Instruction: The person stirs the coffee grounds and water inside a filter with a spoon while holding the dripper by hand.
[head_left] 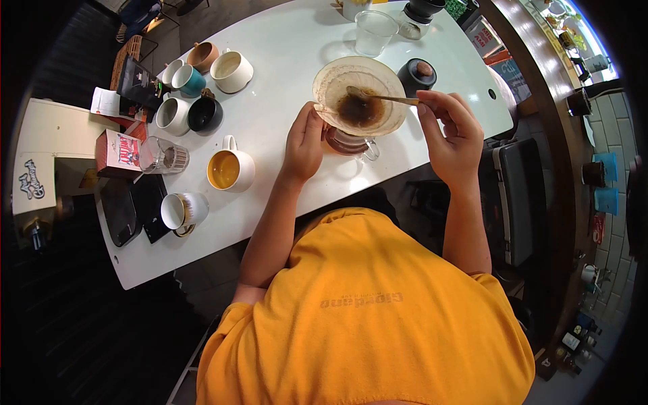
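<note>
A cone coffee dripper (390, 125) lined with a paper filter (325, 82) sits over a glass server (347, 143) that holds brown liquid. Wet, dark coffee grounds (361, 111) lie in the bottom of the filter. My left hand (305, 143) is closed on the dripper's left side, thumb near the rim; its other fingers are partly hidden beneath. Between the thumb and fingers of my right hand (453, 135) is the handle of a spoon (398, 100). The spoon's bowl dips into the filter, at the upper edge of the grounds.
A yellow-lined mug (246, 174), a white cup (185, 210), a ribbed glass (165, 155) and several other cups stand to the left on the white table (270, 223). Behind the dripper are a black lidded jar (416, 77) and a clear plastic cup (376, 34).
</note>
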A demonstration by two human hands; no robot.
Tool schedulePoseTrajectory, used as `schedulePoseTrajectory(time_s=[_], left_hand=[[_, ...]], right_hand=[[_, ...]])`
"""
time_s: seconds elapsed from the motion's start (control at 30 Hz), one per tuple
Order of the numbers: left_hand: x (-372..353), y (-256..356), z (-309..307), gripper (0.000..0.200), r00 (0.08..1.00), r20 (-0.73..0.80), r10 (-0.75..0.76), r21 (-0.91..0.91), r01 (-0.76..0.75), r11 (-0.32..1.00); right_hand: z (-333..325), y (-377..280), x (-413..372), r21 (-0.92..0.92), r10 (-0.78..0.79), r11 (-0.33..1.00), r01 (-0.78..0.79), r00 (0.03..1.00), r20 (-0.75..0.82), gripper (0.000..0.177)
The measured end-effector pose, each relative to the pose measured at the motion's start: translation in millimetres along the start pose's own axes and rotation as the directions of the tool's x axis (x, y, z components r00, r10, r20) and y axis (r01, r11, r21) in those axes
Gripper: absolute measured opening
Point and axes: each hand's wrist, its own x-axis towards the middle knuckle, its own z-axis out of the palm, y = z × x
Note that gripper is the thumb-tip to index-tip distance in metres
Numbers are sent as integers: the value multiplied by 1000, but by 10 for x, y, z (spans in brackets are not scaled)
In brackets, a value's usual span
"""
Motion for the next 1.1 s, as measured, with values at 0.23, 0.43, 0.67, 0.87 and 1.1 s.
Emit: schedulePoseTrajectory(time_s=[0.23, 0.43, 0.67, 0.87, 1.1], left_hand=[[-32, 24, 6, 31, 1000, -9, -2, 75, 3, 997], [-31, 5, -25, 31, 1000, -23, 3, 142, 1, 990], [-22, -32, -41, 30, 999, -16, 49, 202, -45, 978], [0, 7, 10, 32, 995, -20, 97, 191, -92, 977], [4, 66, 42, 35, 997, 10, 82, 156, -83, 984]], right_hand=[[-50, -19, 90, 52, 101, 993, -104, 994, 52, 20], [-101, 37, 95, 119, 188, 973, -195, 980, 70, 19], [-86, -13, 141, 183, 228, 951, -248, 966, 125, 21], [-6, -14, 202, 215, 244, 936, -280, 953, 180, 19], [36, -49, 324, 15, 100, 993, -114, 922, 374, 14]])
